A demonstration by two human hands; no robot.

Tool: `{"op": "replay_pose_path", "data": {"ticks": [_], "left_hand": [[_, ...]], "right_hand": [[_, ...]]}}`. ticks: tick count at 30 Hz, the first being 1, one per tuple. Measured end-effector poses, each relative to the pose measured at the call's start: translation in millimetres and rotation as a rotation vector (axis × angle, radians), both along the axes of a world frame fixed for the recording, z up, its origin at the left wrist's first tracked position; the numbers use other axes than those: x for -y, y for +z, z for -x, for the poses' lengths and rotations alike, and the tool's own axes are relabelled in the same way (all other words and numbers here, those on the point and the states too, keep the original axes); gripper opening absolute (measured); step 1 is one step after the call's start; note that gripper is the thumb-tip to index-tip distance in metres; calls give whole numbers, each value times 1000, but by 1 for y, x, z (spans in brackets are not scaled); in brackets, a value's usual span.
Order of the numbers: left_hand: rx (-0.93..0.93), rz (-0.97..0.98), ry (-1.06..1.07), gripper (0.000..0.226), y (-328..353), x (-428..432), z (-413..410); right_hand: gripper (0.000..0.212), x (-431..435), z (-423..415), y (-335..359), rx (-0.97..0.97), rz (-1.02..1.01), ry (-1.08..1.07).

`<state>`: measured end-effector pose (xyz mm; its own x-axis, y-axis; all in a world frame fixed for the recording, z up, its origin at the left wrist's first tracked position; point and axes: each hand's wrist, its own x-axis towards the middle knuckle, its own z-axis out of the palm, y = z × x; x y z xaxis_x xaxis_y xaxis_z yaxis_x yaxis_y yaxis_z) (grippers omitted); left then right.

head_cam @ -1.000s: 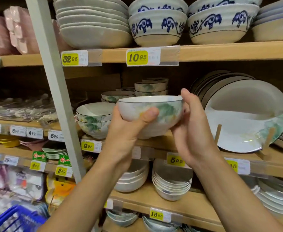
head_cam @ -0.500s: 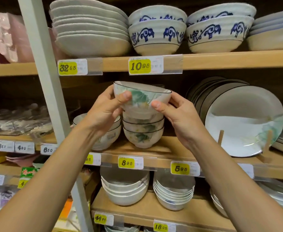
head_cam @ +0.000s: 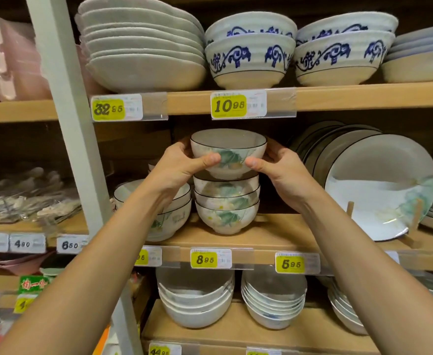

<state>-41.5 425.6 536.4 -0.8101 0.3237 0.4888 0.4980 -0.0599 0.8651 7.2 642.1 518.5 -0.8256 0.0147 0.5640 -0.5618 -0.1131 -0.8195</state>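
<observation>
Item: lotus-leaf rice bowl (head_cam: 228,152), white with a dark rim line.
Location: middle shelf (head_cam: 274,234), atop the stack of three matching bowls (head_cam: 227,208), above the yellow 8.95 price tag (head_cam: 210,258).
Handling: left hand (head_cam: 182,165) and right hand (head_cam: 279,165) are clamped on opposite sides, thumbs pressed on the near wall, fingers curled round the far side.
Change: a second ago the bowl was held near the person, out in front of the shelf. Half a second ago it was tilted above the stack. It now sits level, its foot in the top bowl's mouth; full seating cannot be told.
Status: re-stacking looks nearly done, with only release remaining.
Neighbours: larger leaf bowls (head_cam: 169,213) to the left, a display plate (head_cam: 379,185) on its stand to the right, both apart from the stack.
</observation>
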Motion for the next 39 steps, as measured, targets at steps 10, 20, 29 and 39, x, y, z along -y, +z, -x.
{"op": "replay_pose_path", "data": {"ticks": [10,20,29,39], "left_hand": [[110,272,-30,64,-10,6,11],[151,415,26,48,-4,9,12],[87,387,170,91,-6,12,-20],[19,-46,392,59,-43,15,-107]], "right_hand": [[66,-5,18,-23,124,-134,-39],[71,-7,18,-22,182,-155,-13],[88,-1,1,-26,163,-164,-141],[45,17,-51,-47,1,-2,-392]]}}
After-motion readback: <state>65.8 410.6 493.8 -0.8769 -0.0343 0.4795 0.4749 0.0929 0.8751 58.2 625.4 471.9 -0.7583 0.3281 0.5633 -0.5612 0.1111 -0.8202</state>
